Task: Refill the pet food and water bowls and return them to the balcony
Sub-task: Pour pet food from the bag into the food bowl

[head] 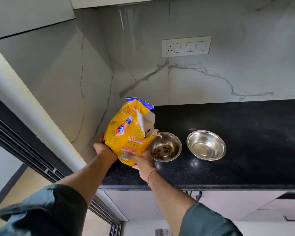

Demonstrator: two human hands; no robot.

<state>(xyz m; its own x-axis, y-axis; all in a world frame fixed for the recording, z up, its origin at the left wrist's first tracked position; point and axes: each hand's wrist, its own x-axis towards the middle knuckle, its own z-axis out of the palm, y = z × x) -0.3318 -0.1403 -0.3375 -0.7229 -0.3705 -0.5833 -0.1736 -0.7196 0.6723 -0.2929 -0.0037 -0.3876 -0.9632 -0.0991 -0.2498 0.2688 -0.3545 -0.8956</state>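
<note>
I am gripping the yellow food bag [128,133] with my left hand [103,148] and right hand [141,160], tilting its torn mouth over the kibble bowl [166,146].

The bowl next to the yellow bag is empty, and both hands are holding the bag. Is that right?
Not quite. The bowl next to the yellow bag is not empty: the head view shows a few brown food pieces in it. The left hand and the right hand are both holding the bag, as you said.
</note>
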